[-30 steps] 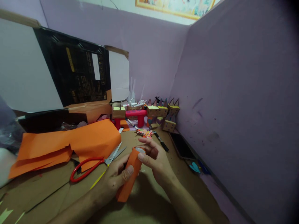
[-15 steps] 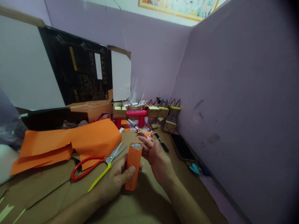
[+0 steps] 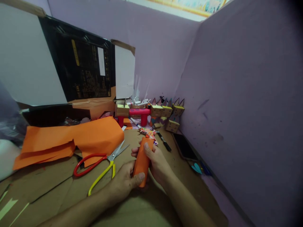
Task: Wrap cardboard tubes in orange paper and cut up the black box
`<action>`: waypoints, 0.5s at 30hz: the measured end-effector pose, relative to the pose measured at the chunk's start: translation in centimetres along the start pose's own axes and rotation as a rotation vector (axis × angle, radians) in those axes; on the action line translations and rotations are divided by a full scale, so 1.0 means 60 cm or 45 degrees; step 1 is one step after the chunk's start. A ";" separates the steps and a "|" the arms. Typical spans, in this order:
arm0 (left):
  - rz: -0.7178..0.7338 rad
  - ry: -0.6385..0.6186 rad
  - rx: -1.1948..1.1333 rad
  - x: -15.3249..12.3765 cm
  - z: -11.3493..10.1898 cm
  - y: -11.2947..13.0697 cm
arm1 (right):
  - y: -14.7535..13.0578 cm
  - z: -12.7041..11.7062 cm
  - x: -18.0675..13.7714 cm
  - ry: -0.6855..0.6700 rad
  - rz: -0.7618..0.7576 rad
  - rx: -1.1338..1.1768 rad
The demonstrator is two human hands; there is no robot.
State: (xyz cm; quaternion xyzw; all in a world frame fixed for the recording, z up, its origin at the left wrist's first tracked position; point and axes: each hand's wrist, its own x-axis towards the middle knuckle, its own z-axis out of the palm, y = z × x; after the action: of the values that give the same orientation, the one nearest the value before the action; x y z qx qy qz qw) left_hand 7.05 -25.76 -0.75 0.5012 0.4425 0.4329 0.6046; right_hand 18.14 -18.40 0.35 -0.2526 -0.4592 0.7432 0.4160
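Note:
An orange paper-covered tube (image 3: pixel 142 160) is held between both hands above the cardboard, its upper end leaning away and to the right. My left hand (image 3: pixel 127 178) grips the lower end, thumb across the front. My right hand (image 3: pixel 157 159) is closed on the upper part, with its thumb on the near face and fingertips showing behind. Just left of my left hand lie scissors (image 3: pixel 110 157) with red and yellow handles, blades parted. Cut orange paper (image 3: pixel 94 138) spreads beyond the scissors.
Cardboard (image 3: pixel 61 205) covers the table. Behind the hands lie a colourful patterned piece (image 3: pixel 148 131) and a black marker (image 3: pixel 164 141). A phone (image 3: pixel 184 147) rests by the right wall. Small cardboard animal boxes (image 3: pixel 172 125) and a pink stand (image 3: pixel 139 112) line the back; a large open box (image 3: pixel 87 69) stands left.
My right hand, open beside the tube before, has closed on its upper part. The tube has tilted away, so its open top no longer shows.

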 end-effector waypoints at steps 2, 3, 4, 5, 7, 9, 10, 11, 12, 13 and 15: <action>-0.054 0.035 -0.044 0.001 0.003 0.002 | 0.004 0.001 -0.001 -0.049 0.013 0.031; -0.069 0.054 -0.049 0.002 0.003 0.002 | 0.006 0.001 -0.001 -0.053 0.008 0.037; -0.072 0.072 -0.040 0.003 0.001 0.002 | 0.009 0.001 -0.001 -0.047 -0.001 0.044; -0.067 0.089 -0.018 0.005 0.000 0.000 | 0.012 0.000 -0.001 -0.034 -0.009 0.055; -0.056 0.128 0.032 0.008 -0.005 -0.003 | 0.017 0.000 0.000 -0.010 -0.013 0.097; -0.064 0.172 0.080 0.009 -0.007 -0.004 | 0.020 0.001 0.001 -0.016 -0.002 0.139; -0.072 0.193 0.101 0.009 -0.007 -0.004 | 0.020 0.002 0.002 -0.028 0.001 0.151; -0.082 0.214 0.120 0.009 -0.007 -0.003 | 0.020 0.003 0.002 -0.040 -0.002 0.158; -0.092 0.231 0.137 0.008 -0.005 -0.001 | 0.020 0.004 0.001 -0.043 -0.009 0.168; -0.098 0.242 0.151 0.007 -0.004 0.001 | 0.019 0.005 0.001 -0.036 -0.019 0.181; -0.101 0.244 0.179 0.006 -0.001 0.004 | 0.018 0.006 0.000 0.010 -0.046 0.208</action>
State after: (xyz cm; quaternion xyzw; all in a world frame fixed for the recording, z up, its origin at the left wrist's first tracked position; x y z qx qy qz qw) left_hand 7.03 -25.39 -0.58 0.4807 0.5471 0.4225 0.5395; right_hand 17.45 -18.84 -0.46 -0.2123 -0.3998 0.7696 0.4503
